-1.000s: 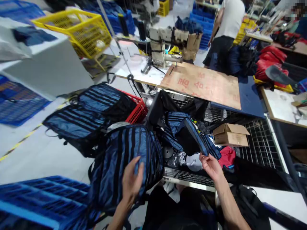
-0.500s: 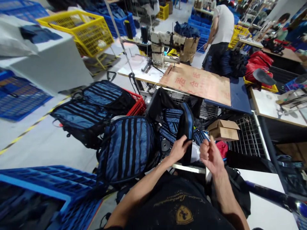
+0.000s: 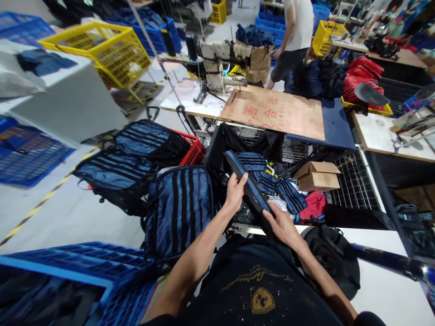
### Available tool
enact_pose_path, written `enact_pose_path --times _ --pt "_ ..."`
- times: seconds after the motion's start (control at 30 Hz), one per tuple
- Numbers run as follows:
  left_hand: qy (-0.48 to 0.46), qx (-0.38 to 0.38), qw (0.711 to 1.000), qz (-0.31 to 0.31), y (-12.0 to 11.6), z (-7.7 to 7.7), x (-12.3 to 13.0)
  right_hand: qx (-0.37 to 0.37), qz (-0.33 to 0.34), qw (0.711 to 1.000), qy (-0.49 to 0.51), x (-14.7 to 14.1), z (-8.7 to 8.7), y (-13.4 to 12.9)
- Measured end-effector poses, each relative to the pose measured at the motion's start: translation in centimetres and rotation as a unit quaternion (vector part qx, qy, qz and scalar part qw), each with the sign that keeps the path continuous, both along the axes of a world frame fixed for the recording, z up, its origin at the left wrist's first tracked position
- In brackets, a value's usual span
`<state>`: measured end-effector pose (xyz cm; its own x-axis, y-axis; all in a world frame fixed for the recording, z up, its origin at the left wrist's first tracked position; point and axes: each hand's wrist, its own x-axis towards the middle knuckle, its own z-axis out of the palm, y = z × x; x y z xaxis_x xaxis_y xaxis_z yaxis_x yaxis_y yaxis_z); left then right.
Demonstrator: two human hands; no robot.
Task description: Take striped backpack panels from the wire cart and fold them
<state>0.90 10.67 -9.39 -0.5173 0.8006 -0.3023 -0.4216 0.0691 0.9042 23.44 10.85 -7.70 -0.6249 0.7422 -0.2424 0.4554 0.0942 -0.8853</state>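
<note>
A long black and blue fabric piece (image 3: 250, 188) hangs at a slant in front of me, above a wire bin (image 3: 353, 181). My left hand (image 3: 235, 191) grips its left edge near the upper part, thumb on top. Lower down, my right hand (image 3: 280, 222) is closed on the same piece with its thumb on the blue strip. Behind the piece, blue striped fabric parts (image 3: 253, 165), a red cloth (image 3: 312, 206) and an open cardboard box (image 3: 317, 175) lie in the bin.
Blue striped backpacks (image 3: 180, 210) are piled at the left. A blue crate (image 3: 102, 276) is at the lower left. A sewing machine (image 3: 217, 59) stands on the table beyond the bin. A person (image 3: 299, 31) stands farther back. At the right is a round black bag (image 3: 331, 258).
The fabric piece has tilted from upright to a slant, its top leftward. My right hand, earlier beside it, now holds it. My left hand has moved up and left. The person behind has shifted.
</note>
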Motion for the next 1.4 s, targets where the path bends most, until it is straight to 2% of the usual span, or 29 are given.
enact_pose_path --times 0.1,0.17,0.23,0.33,0.43,0.5,0.57,0.67,0.77,0.83,0.93,1.0,1.07,1.17,1.23,1.27,1.33,1.4 --pt "0.013 -0.017 0.991 -0.129 -2.4 0.7 0.4 0.034 -0.02 0.999 -0.026 -0.8 -0.8 -0.3" --pt "0.016 -0.019 0.981 -0.193 -3.7 0.5 0.8 0.045 -0.013 0.998 -0.034 -1.3 -0.9 -0.3" --pt "0.005 -0.019 0.982 -0.189 -4.3 -0.1 0.7 0.056 -0.001 0.997 -0.043 -1.5 -0.8 -0.4" --pt "-0.027 -0.008 0.996 -0.089 -3.6 -0.5 -1.6 0.058 0.023 0.997 -0.042 -0.8 -0.4 -0.8" --pt "-0.021 0.018 0.999 0.047 -2.4 0.4 -5.3 0.045 0.06 0.997 -0.016 0.5 -0.3 -1.4" --pt "0.001 0.026 0.997 0.069 -2.0 1.4 -6.2 0.033 0.068 0.997 -0.003 0.7 -0.7 -1.7" --pt "0.024 0.027 0.999 0.021 -2.0 2.2 -5.1 0.032 0.04 0.999 0.004 -0.3 -1.3 -1.9" --pt "0.081 0.039 0.994 -0.063 -2.5 2.8 -1.3 0.066 -0.028 0.997 0.009 -3.1 -2.3 -1.7" --pt "0.107 0.056 0.989 -0.09 -3.3 3.3 1.2 0.098 -0.072 0.992 0.03 -5.1 -2.3 -0.9" --pt "0.084 0.062 0.989 -0.108 -3.8 3.9 1.3 0.094 -0.06 0.993 0.043 -5.3 -1.7 -0.1" --pt "0.016 0.082 0.99 -0.117 -4.4 4.7 0.5 0.076 0.012 0.996 0.048 -4.7 -0.5 0.5" --pt "-0.033 0.088 0.988 -0.126 -4.6 5.0 0.2 0.069 0.035 0.995 0.061 -4.5 -0.3 0.3" --pt "-0.055 0.081 0.984 -0.152 -4.7 5.0 0.4 0.079 0.022 0.995 0.064 -4.8 -0.7 -0.1" --pt "-0.017 0.044 0.975 -0.216 -5.1 4.4 -0.1 0.155 -0.013 0.988 -0.004 -4.9 -2.0 0.9" --pt "0.082 0.006 0.962 -0.26 -6.0 3.9 -2.2 0.219 -0.05 0.97 -0.092 -3.7 -2.8 3.6" --pt "0.16 -0.024 0.952 -0.261 -6.9 3.9 -4.1 0.244 -0.08 0.957 -0.138 -2.6 -2.9 5.6" --pt "0.345 -0.107 0.91 -0.203 -9.5 4.1 -9.7 0.274 -0.175 0.921 -0.217 1.0 -2.5 10.3" --pt "0.479 -0.239 0.839 -0.096 -12.7 4.7 -16.3 0.284 -0.24 0.897 -0.239 5.3 -1.6 14.5"
